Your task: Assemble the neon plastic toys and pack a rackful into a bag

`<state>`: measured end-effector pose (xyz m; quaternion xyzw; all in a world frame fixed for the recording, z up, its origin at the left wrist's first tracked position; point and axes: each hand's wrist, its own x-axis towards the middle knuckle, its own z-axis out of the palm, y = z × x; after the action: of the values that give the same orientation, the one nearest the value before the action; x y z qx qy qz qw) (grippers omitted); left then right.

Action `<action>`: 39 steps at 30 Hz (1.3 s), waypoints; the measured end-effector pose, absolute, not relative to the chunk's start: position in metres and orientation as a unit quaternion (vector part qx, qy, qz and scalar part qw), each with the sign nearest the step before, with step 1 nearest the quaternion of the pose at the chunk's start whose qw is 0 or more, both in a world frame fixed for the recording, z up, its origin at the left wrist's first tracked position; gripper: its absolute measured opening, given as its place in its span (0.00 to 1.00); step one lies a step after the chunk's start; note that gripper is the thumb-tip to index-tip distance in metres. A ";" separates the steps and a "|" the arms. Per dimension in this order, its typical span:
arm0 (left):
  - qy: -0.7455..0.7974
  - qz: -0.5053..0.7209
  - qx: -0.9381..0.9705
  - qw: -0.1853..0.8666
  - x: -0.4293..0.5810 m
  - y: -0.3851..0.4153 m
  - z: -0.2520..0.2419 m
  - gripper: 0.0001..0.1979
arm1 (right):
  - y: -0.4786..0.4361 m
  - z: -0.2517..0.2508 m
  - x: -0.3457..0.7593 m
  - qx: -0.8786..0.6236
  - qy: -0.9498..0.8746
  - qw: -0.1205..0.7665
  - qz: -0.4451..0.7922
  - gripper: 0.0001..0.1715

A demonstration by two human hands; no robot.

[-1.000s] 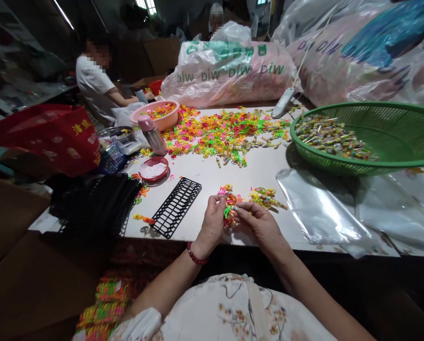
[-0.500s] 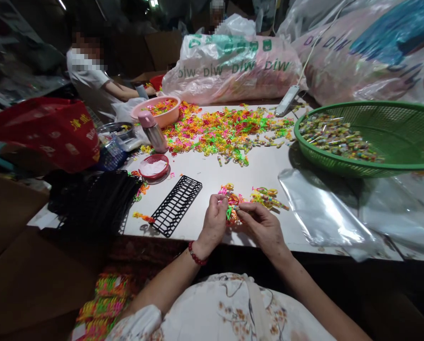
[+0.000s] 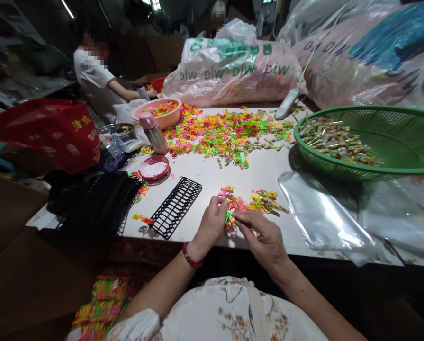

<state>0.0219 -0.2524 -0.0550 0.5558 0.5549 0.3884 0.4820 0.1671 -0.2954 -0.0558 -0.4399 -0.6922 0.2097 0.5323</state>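
Observation:
My left hand [image 3: 212,223] and my right hand [image 3: 262,235] meet just above the white table's near edge [image 3: 212,239]. Both pinch a small bunch of bright plastic rings [image 3: 230,216], orange, green and pink, held between the fingertips. Just beyond the hands lies a small heap of the same coloured pieces [image 3: 257,200]. A black plastic grid tray [image 3: 176,206] lies on the table to the left of my left hand. A red bead bracelet sits on my left wrist.
A big spread of coloured rings [image 3: 226,132] covers the far table. A green mesh basket [image 3: 403,163] holds small tubes at right, clear plastic bags [image 3: 321,213] lie before it. A pink bowl [image 3: 162,121], bottle [image 3: 154,135], small red basket [image 3: 154,168] and stacked black trays [image 3: 94,201] stand left. Another person [image 3: 98,80] sits beyond.
Both hands stay together over the table edge, working the bunch of rings; the fingers have shifted slightly and the view has moved a little.

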 end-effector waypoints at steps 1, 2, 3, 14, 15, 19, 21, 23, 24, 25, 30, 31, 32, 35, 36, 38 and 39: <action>0.558 0.391 0.566 0.465 0.022 -0.253 -0.053 0.12 | -0.297 -0.054 0.167 -0.444 -0.692 0.529 0.211 0.14; 0.555 0.391 0.570 0.464 0.022 -0.253 -0.052 0.11 | -0.298 -0.052 0.167 -0.447 -0.692 0.524 0.215 0.14; 0.545 0.389 0.565 0.482 0.022 -0.253 -0.051 0.11 | -0.299 -0.051 0.168 -0.448 -0.694 0.520 0.219 0.15; 0.524 0.447 0.561 0.459 0.031 -0.258 -0.055 0.11 | -0.300 -0.045 0.174 -0.454 -0.665 0.537 0.254 0.13; 0.518 0.448 0.556 0.472 0.030 -0.258 -0.056 0.11 | -0.302 -0.044 0.173 -0.452 -0.666 0.536 0.256 0.13; 0.465 0.406 0.487 0.617 0.031 -0.256 -0.058 0.16 | -0.307 -0.044 0.169 -0.447 -0.679 0.524 0.256 0.13; 0.459 0.400 0.472 0.638 0.033 -0.256 -0.059 0.18 | -0.308 -0.047 0.169 -0.447 -0.688 0.515 0.248 0.14; 0.469 0.405 0.488 0.615 0.035 -0.256 -0.061 0.18 | -0.305 -0.050 0.174 -0.447 -0.699 0.503 0.243 0.15; 0.474 0.403 0.505 0.599 0.035 -0.254 -0.062 0.18 | -0.302 -0.052 0.181 -0.449 -0.704 0.497 0.238 0.15; 0.477 0.395 0.526 0.583 0.034 -0.250 -0.064 0.19 | -0.299 -0.053 0.189 -0.454 -0.707 0.492 0.227 0.15; 0.554 0.358 0.620 0.424 0.026 -0.191 -0.076 0.17 | -0.269 -0.057 0.255 -0.558 -0.684 0.468 0.032 0.14; 0.586 0.350 0.626 0.378 0.026 -0.171 -0.077 0.15 | -0.263 -0.057 0.266 -0.577 -0.682 0.449 -0.009 0.14; 0.608 0.339 0.633 0.337 0.027 -0.152 -0.079 0.12 | -0.256 -0.057 0.273 -0.587 -0.684 0.431 -0.036 0.14; 0.634 0.336 0.647 0.257 0.038 -0.098 -0.085 0.12 | -0.242 -0.057 0.275 -0.575 -0.714 0.399 -0.026 0.14; 0.634 0.339 0.650 0.246 0.044 -0.084 -0.087 0.15 | -0.238 -0.056 0.271 -0.561 -0.729 0.392 -0.009 0.13; 0.632 0.335 0.659 0.231 0.054 -0.062 -0.093 0.21 | -0.228 -0.053 0.259 -0.531 -0.760 0.374 0.023 0.13; 0.633 0.325 0.667 0.219 0.059 -0.055 -0.097 0.24 | -0.221 -0.052 0.253 -0.520 -0.774 0.359 0.034 0.12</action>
<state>0.0586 -0.0549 -0.0968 0.6674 0.6329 0.3254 0.2194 0.2530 -0.2213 -0.0517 -0.5203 -0.7741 0.0343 0.3590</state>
